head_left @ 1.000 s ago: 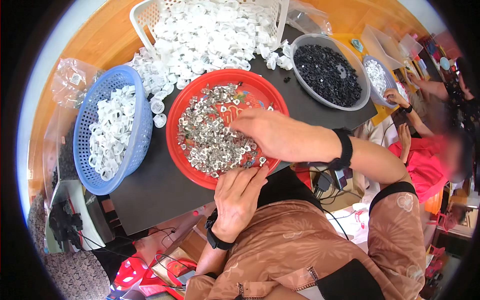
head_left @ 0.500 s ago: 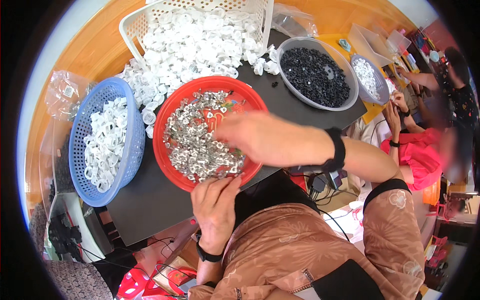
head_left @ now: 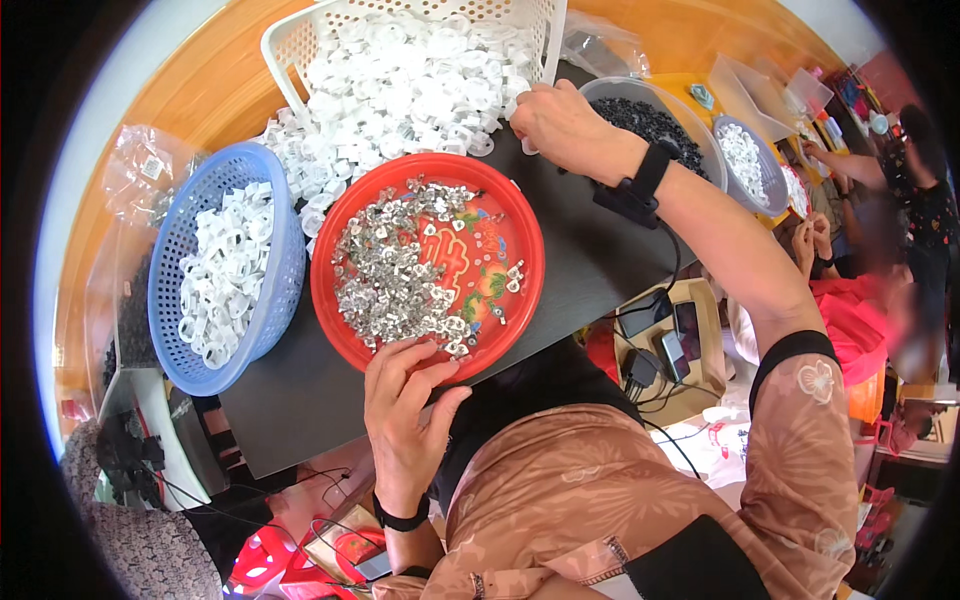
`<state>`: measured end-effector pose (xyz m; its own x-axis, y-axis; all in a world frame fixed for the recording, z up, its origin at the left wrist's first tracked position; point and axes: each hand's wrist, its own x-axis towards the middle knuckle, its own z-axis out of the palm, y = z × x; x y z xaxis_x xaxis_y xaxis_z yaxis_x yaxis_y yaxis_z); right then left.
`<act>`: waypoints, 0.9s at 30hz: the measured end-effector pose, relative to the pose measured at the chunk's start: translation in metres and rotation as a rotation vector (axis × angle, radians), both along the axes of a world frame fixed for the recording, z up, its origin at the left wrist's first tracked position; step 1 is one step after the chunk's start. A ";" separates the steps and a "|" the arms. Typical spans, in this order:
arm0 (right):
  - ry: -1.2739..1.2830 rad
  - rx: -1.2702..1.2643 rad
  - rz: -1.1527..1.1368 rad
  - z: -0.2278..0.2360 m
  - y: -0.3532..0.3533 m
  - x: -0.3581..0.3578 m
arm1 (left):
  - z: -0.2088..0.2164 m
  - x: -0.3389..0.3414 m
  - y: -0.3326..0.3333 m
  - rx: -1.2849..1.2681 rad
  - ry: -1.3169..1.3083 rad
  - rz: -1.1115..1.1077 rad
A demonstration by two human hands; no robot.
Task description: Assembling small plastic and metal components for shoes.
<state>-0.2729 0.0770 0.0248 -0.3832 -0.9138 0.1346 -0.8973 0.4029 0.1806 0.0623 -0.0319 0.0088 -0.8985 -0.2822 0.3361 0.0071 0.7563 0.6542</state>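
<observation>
Your left hand [head_left: 410, 420], loosely spread, touches red tray [head_left: 534, 262] at near rim; pressing could tip it. Your right hand [head_left: 568, 125] curled by far white plastic pieces [head_left: 420, 90], grip unclear.

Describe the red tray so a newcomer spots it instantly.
Find the dark table and, on its left, the blue basket. Just right of that, with the left hand at its near rim, is the round red tray. Unlike the blue basket and the white basket, it is red and holds silvery metal parts.
</observation>
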 end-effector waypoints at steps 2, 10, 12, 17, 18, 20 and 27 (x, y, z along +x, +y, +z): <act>0.004 -0.018 0.020 0.005 0.000 0.006 | 0.002 -0.003 0.003 0.027 0.029 0.016; -1.061 -0.274 0.167 0.048 0.012 0.091 | 0.003 -0.039 0.018 1.144 0.122 0.114; -1.121 -0.264 0.135 0.049 0.013 0.104 | 0.002 -0.052 0.023 1.286 0.216 0.078; -1.207 -0.303 0.116 0.050 0.013 0.114 | -0.003 -0.057 0.028 1.344 0.214 0.074; -1.199 -0.314 0.121 0.051 0.013 0.115 | -0.003 -0.057 0.028 1.357 0.240 0.083; -1.214 -0.388 0.164 0.043 0.012 0.119 | -0.005 -0.056 0.028 1.368 0.267 0.094; -1.185 -0.481 0.188 0.039 0.013 0.128 | -0.008 -0.054 0.027 1.410 0.287 0.036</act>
